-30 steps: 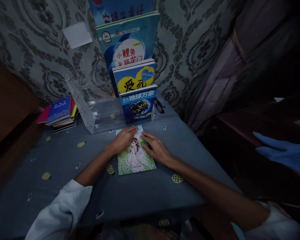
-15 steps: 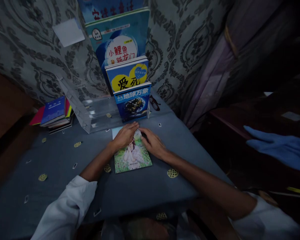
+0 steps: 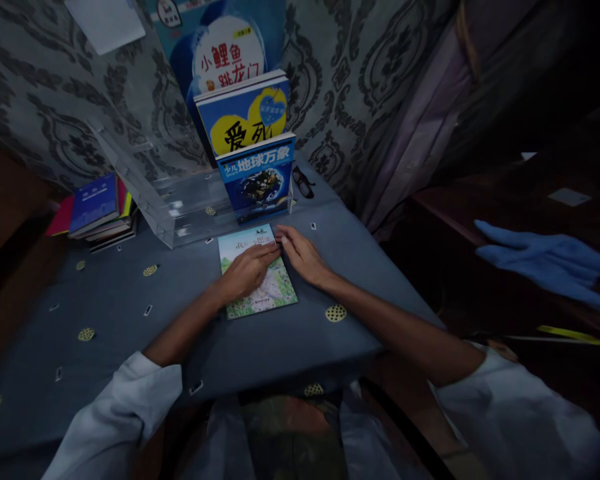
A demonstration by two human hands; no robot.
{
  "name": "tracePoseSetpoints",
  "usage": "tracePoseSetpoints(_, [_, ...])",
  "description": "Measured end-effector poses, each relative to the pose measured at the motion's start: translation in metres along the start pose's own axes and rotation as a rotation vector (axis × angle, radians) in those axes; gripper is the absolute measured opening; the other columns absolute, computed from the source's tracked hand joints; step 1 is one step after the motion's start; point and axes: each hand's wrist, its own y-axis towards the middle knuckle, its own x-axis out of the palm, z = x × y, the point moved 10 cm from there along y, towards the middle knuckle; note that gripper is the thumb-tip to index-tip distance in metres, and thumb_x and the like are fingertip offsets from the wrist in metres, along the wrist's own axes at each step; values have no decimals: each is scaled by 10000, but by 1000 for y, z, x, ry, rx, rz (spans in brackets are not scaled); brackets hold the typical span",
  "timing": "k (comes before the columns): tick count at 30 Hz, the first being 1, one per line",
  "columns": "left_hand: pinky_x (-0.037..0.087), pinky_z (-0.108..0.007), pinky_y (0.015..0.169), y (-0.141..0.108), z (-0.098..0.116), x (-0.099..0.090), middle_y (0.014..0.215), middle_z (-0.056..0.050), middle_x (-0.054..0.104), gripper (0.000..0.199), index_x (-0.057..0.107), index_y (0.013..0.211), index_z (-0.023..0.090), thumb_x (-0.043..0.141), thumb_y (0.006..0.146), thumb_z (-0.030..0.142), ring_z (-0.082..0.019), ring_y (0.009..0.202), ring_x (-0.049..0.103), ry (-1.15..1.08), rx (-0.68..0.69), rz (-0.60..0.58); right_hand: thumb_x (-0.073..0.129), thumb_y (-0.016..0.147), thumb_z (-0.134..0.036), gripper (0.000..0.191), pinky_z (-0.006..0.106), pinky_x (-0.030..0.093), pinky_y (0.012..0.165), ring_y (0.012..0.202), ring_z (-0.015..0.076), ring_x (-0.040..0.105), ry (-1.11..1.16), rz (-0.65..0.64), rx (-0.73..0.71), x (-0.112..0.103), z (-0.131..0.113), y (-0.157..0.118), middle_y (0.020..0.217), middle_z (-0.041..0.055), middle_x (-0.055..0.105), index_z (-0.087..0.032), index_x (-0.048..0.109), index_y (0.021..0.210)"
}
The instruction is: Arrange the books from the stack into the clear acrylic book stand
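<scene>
A thin book [image 3: 260,303] with a green and pale blue illustrated cover lies flat on the dark cloth of the table. Across its middle rests my left hand [image 3: 250,270], palm down with fingers extended and nothing gripped. My right hand [image 3: 305,257] is at the book's right edge, its fingers stretched toward the upper right corner and the thumb apart. The fingertips of both hands nearly meet there. Behind the book, a blue book with a globe [image 3: 263,187] stands in a clear stepped rack, in front of a yellow and blue book [image 3: 240,127].
The clear rack [image 3: 165,223] extends left of the upright books. A stack of books [image 3: 97,207] lies at the table's back left. Dark glasses [image 3: 303,182] sit right of the rack. A blue glove [image 3: 545,260] lies beyond the table's right edge.
My left hand has slid down the book from its top edge to its middle, uncovering the title. My right hand stays by the right edge. The view has tilted downward.
</scene>
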Motion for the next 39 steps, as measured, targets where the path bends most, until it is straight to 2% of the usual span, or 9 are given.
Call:
tracePoseSetpoints(5, [437,-477,1158,-13,29,-1,1464,-117,579,471,586,1395,186,381,979,108,-236,1383,527,-66,53,-21,326,1034,-352,403,423,502,1009,1139,243,661,-34,-38,-20,1,-8,0,1239,109,711,-188,588,1293])
tracePoseSetpoints(10, [374,-494,1205,-34,56,4,1463,-86,585,483,554,1425,223,398,985,97,-217,1410,496,-130,59,-89,357,1021,-338,380,390,501,992,1117,241,668,-82,-53,-17,3,-9,0,1211,91,729,-183,647,1213])
tracePoseSetpoints(14, [375,-502,1203,-49,74,7,1480,-64,571,505,513,1458,257,389,996,96,-206,1430,470,-182,91,-96,379,1015,-335,370,393,501,989,1099,243,672,-102,-75,-29,6,-10,0,1199,89,734,-186,664,1197])
tracePoseSetpoints(25, [371,-446,1212,-54,77,2,1479,-67,572,409,520,1444,244,386,1059,212,-184,1408,498,-163,57,-97,473,945,-248,310,469,486,1033,1154,288,642,-185,-133,-115,10,-23,-9,1209,111,716,-195,691,1159])
tracePoseSetpoints(27, [362,-444,1217,-57,65,-1,1482,-63,570,403,523,1443,255,379,1067,251,-186,1410,494,-160,16,-88,478,940,-236,311,488,479,1048,1169,290,636,-193,-133,-130,11,-24,-9,1233,109,708,-203,694,1163])
tracePoseSetpoints(29, [354,-446,1219,-59,43,-6,1497,-70,554,402,531,1438,248,375,1069,277,-193,1419,484,-157,-32,-57,477,945,-241,317,499,477,1053,1180,294,633,-196,-135,-144,12,-24,-10,1246,122,703,-192,696,1169])
tracePoseSetpoints(33, [325,-482,1227,-64,-27,-18,1531,-101,509,436,533,1438,197,358,1065,339,-223,1456,433,-114,-183,14,488,952,-258,326,502,483,1054,1200,305,625,-212,-150,-146,14,-23,-10,1272,154,687,-166,710,1172])
tracePoseSetpoints(36, [325,-506,1221,-69,-81,-31,1516,-188,503,538,531,1429,71,341,1052,407,-280,1458,426,-73,-349,74,501,955,-266,329,511,485,1058,1207,307,626,-228,-159,-137,15,-20,-9,1300,148,676,-174,717,1186])
tracePoseSetpoints(39, [332,-512,1218,-75,-103,-41,1516,-188,503,581,546,1416,71,338,1043,464,-291,1454,429,-88,-397,95,509,952,-255,332,520,483,1064,1207,306,632,-237,-159,-143,15,-18,-9,1308,135,680,-183,719,1200])
